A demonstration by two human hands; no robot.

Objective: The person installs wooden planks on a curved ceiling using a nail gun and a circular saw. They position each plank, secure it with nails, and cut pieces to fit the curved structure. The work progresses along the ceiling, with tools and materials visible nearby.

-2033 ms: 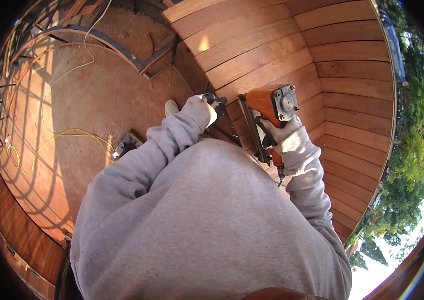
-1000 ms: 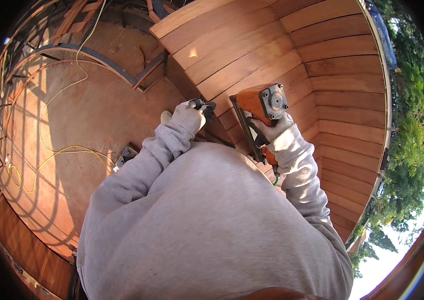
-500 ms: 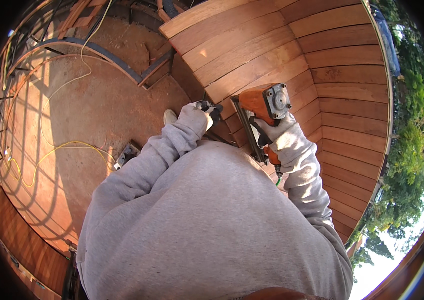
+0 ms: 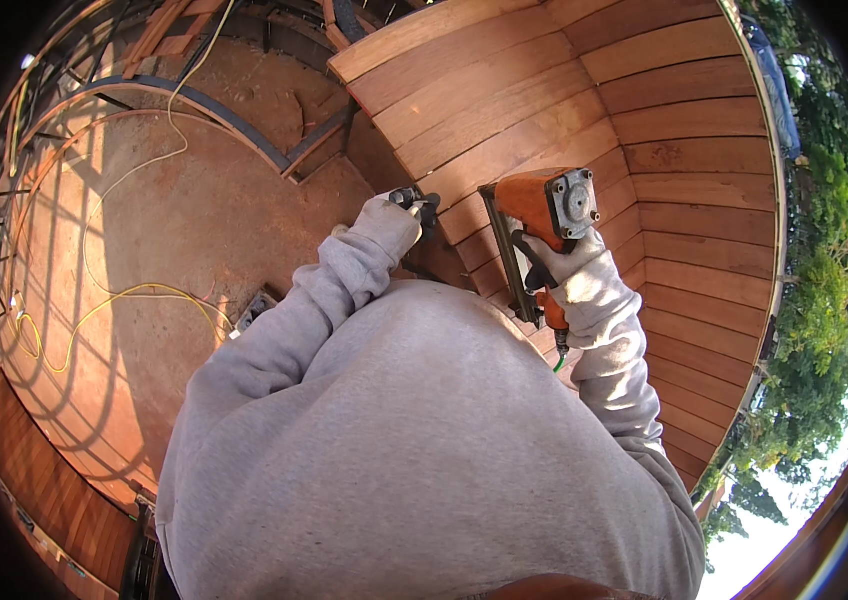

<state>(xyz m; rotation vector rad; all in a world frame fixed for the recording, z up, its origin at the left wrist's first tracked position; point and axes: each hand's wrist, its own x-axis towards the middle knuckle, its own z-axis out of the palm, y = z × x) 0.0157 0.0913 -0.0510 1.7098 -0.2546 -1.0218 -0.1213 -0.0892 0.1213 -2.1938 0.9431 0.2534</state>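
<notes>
My right hand (image 4: 566,262), in a dark-and-pale glove, is wrapped round the grip of an orange nail gun (image 4: 529,203) with a grey metal cap. The gun's long dark magazine (image 4: 510,252) runs down beside the hand, over the wooden boards (image 4: 504,110). A green hose (image 4: 560,362) leaves the base of its handle. At the left edge of the boards is my left hand (image 4: 410,212), also gloved, its dark fingers curled. What those fingers close on, if anything, is hidden.
Curved plank cladding (image 4: 709,190) rises on the right, with trees (image 4: 824,290) beyond. A dark curved metal frame (image 4: 214,115) stands at the far left. Yellow cord (image 4: 144,290) snakes over the reddish floor (image 4: 214,200) near a small box (image 4: 256,308).
The nail gun and my right hand have shifted slightly to the right. My left hand has moved a little up and stays at the board edge.
</notes>
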